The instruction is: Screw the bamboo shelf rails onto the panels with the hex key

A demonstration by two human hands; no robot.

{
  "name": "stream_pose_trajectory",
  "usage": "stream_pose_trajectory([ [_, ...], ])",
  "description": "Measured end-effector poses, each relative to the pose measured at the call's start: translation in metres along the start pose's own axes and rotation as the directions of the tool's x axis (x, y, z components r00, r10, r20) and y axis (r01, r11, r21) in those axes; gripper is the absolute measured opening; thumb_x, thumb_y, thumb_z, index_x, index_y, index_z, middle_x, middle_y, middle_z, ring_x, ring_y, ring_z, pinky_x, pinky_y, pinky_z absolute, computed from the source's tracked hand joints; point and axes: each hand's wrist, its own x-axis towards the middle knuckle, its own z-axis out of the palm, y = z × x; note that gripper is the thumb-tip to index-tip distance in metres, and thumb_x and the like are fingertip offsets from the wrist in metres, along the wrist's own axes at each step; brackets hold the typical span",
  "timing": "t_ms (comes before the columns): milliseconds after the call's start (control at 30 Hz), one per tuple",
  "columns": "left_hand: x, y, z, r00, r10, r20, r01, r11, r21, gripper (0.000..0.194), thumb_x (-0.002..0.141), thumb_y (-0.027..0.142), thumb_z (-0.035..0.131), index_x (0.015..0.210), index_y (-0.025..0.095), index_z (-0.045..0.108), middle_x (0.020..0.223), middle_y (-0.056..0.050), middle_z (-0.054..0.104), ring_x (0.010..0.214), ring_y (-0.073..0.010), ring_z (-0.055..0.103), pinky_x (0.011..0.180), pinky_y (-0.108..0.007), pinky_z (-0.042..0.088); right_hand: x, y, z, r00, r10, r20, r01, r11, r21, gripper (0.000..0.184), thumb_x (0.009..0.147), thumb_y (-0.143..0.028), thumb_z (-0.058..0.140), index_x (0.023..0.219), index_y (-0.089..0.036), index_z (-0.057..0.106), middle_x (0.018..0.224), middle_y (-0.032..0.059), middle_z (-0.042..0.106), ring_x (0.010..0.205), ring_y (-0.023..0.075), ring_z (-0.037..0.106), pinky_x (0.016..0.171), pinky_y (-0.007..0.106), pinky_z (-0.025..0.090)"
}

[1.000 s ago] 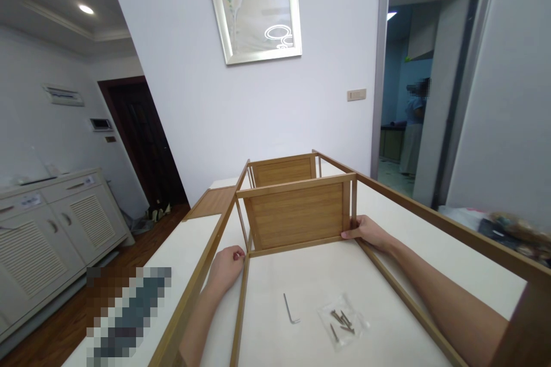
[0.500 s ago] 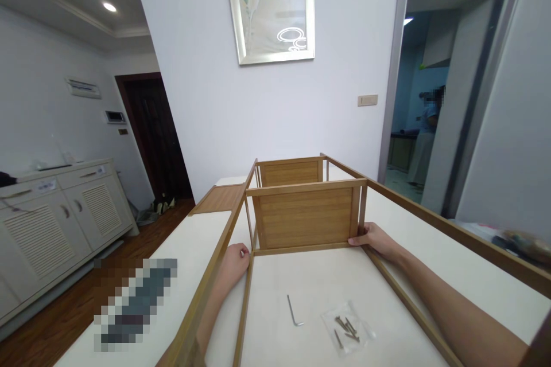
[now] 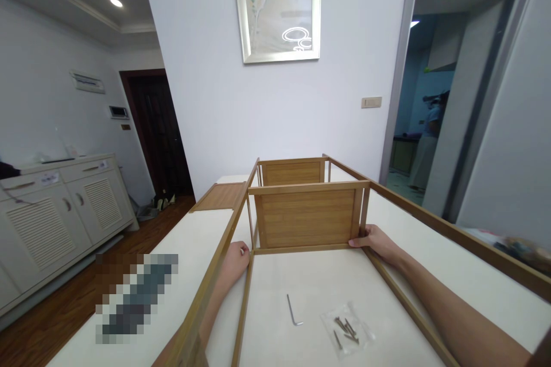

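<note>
A brown wooden shelf frame [image 3: 306, 186] lies on its side on the white table, its rails running toward me. A rectangular wooden panel [image 3: 307, 218] stands across its middle. My right hand [image 3: 374, 242] grips the lower right corner beside this panel, the thumb on the cross rail. At the opposite lower corner, my left hand [image 3: 236, 261] is closed against the frame with curled fingers; their far side is hidden. Between the lower rails lie a hex key [image 3: 293, 311] and a clear plastic bag [image 3: 349, 330] with several screws [image 3: 346, 328], both untouched.
Another wooden panel [image 3: 218, 196] lies flat on the white table [image 3: 202, 235] left of the frame. A blurred dark object [image 3: 140, 298] is near the table's left edge. A white cabinet [image 3: 60, 206] stands at left. Beyond the doorway at right is a person [image 3: 430, 132].
The view has shifted slightly, so the background sits a little further right. Both hands stay at the same corners of the frame; the hex key and screw bag lie as before.
</note>
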Motion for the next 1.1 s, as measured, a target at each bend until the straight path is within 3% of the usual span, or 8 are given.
stream_pose_trajectory([
  [333, 0.0004, -0.0013, -0.0022, 1.000, 0.015, 0.001, -0.015, 1.000, 0.009, 0.023, 0.079, 0.008, 0.050, 0.071, 0.017, 0.069, 0.065, -0.001, 0.063, 0.069, -0.0169, 0.058, 0.062, -0.024, 0.036, -0.0021, -0.0023, 0.0011, 1.000, 0.008, 0.012, -0.008, 1.000, -0.009, 0.034, 0.052, -0.031, 0.083, 0.082, -0.017, 0.075, 0.090, 0.0059, 0.078, 0.092, 0.0319, 0.071, 0.087, 0.040, 0.056],
  [600, -0.0030, 0.0005, -0.0019, 0.999, 0.034, 0.014, -0.034, 0.999, -0.010, 0.020, 0.079, 0.008, 0.052, 0.072, 0.015, 0.070, 0.063, -0.001, 0.060, 0.066, -0.0153, 0.056, 0.059, -0.023, 0.034, 0.0032, 0.0043, -0.0008, 0.997, -0.018, -0.079, 0.013, 0.998, -0.065, 0.033, 0.054, -0.038, 0.084, 0.076, -0.016, 0.074, 0.083, 0.0057, 0.077, 0.084, 0.0285, 0.070, 0.081, 0.036, 0.055],
  [1100, -0.0024, 0.0007, -0.0032, 0.999, 0.036, 0.012, -0.036, 0.999, -0.017, 0.021, 0.077, 0.006, 0.051, 0.068, 0.015, 0.068, 0.066, -0.002, 0.064, 0.068, -0.0165, 0.058, 0.061, -0.024, 0.036, 0.0027, 0.0054, -0.0032, 1.000, 0.009, 0.021, -0.010, 0.999, 0.040, 0.030, 0.053, -0.030, 0.083, 0.079, -0.015, 0.076, 0.084, 0.0063, 0.078, 0.084, 0.0297, 0.072, 0.084, 0.039, 0.056],
])
